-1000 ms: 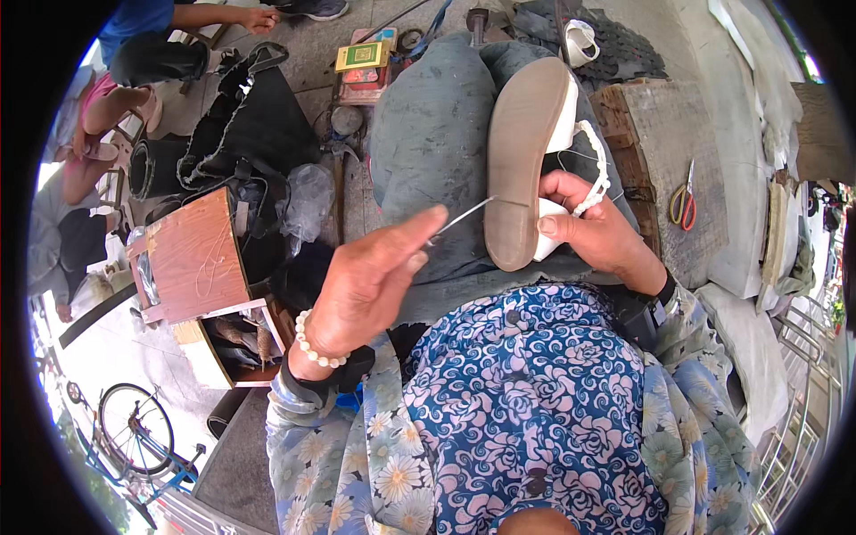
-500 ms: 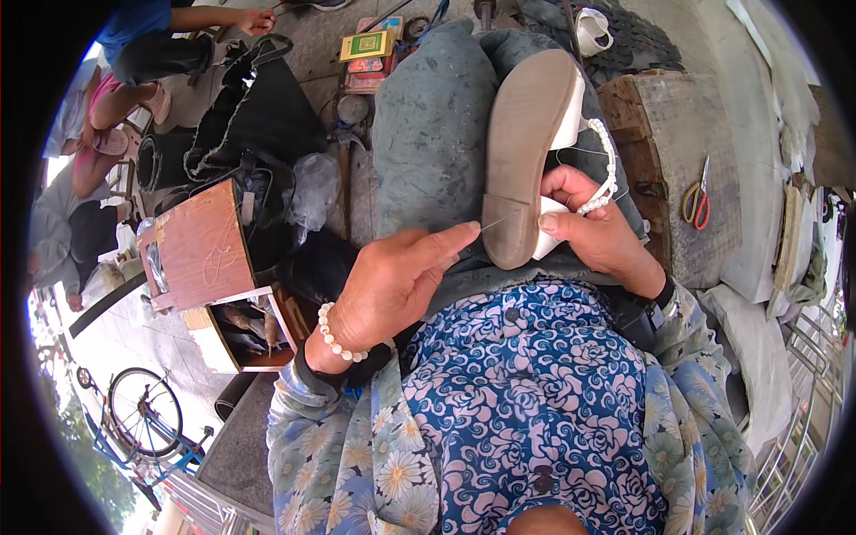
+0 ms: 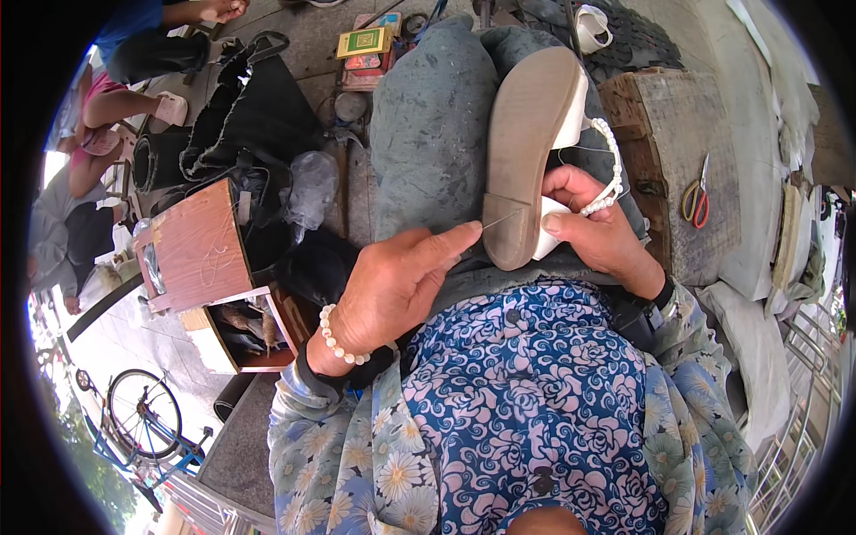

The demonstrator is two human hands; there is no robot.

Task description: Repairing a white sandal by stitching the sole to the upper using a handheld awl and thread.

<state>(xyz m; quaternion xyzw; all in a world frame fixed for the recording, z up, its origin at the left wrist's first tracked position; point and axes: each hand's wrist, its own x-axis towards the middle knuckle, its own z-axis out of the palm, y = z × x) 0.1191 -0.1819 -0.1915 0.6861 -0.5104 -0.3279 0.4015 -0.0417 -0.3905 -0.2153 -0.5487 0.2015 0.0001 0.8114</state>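
A sandal (image 3: 526, 134) lies sole up across my lap, its brown sole facing me and its heel end nearest. My right hand (image 3: 593, 223) grips the white heel part (image 3: 550, 230), thumb on the outside. A strap of white beads (image 3: 613, 165) loops out past those fingers. My left hand (image 3: 397, 276) is closed in a pinch beside the heel, index finger pointing at it. From its fingertips a thin, straight thread (image 3: 502, 219) runs to the heel's sole. Another fine strand hangs near the beaded strap. Grey-green cloth (image 3: 432, 134) covers my knees beneath the sandal.
Scissors (image 3: 696, 203) with red and yellow handles lie on a wooden block (image 3: 678, 116) to the right. An opened wooden box (image 3: 201, 245) stands left, below black sheet material (image 3: 259, 116). A hammer (image 3: 346, 160) lies beyond a clear plastic bag (image 3: 312, 187). Other people sit at upper left.
My hands, the sandal and the thread hold almost the same place. At upper left, another person's hand and a foot have shifted slightly.
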